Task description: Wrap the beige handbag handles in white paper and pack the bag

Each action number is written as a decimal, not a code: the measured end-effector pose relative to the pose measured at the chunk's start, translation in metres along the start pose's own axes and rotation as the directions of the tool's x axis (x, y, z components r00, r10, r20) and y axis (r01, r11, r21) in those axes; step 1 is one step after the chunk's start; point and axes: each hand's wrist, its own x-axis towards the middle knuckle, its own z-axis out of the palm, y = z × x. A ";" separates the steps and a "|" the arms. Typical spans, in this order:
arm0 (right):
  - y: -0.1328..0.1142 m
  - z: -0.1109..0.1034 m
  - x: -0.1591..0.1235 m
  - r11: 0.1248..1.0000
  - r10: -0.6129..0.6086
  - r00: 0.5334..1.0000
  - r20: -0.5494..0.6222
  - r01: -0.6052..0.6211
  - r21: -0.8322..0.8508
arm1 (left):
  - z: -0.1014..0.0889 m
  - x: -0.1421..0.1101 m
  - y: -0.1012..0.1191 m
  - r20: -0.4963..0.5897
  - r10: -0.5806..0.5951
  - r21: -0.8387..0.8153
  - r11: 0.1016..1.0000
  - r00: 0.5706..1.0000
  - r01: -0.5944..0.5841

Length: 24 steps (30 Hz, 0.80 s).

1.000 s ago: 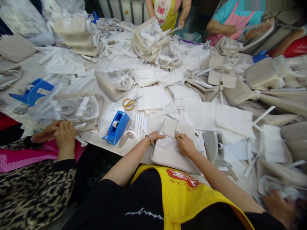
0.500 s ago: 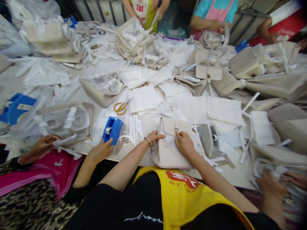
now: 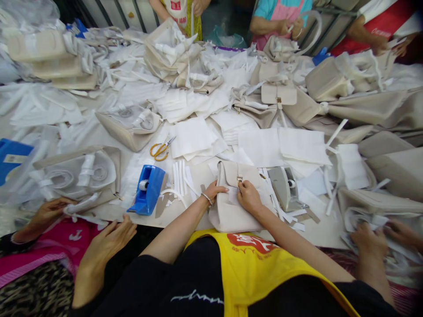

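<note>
Here, the cream handbag [image 3: 229, 207] lies flat at the table's [image 3: 185, 207] near edge; left hand [image 3: 216, 191] presses its left side, fingers spread, while right hand [image 3: 248, 198] pinches the clasp [image 3: 239, 180].

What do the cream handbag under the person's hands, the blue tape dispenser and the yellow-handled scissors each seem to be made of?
The cream handbag looks like matte faux or real leather: smooth, softly creased, with a small gold-toned clasp, probably metal. The blue tape dispenser looks like moulded plastic with a uniform, slightly glossy shell. The yellow-handled scissors seem to have plastic loops and grey blades, likely steel.
</note>
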 end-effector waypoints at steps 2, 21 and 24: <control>0.002 -0.004 0.002 1.000 -0.005 0.999 0.033 0.006 -0.019 | 0.005 0.002 0.001 -0.006 0.019 -0.001 1.000 1.000 -0.019; 0.017 -0.179 0.010 0.926 -0.302 0.936 -0.180 0.333 0.178 | 0.077 -0.060 0.124 0.158 0.072 -0.146 0.988 0.985 -0.049; 0.016 -0.196 0.018 0.898 -0.278 0.954 -0.114 0.300 0.322 | 0.083 -0.068 0.131 0.145 0.011 -0.194 0.981 0.989 0.018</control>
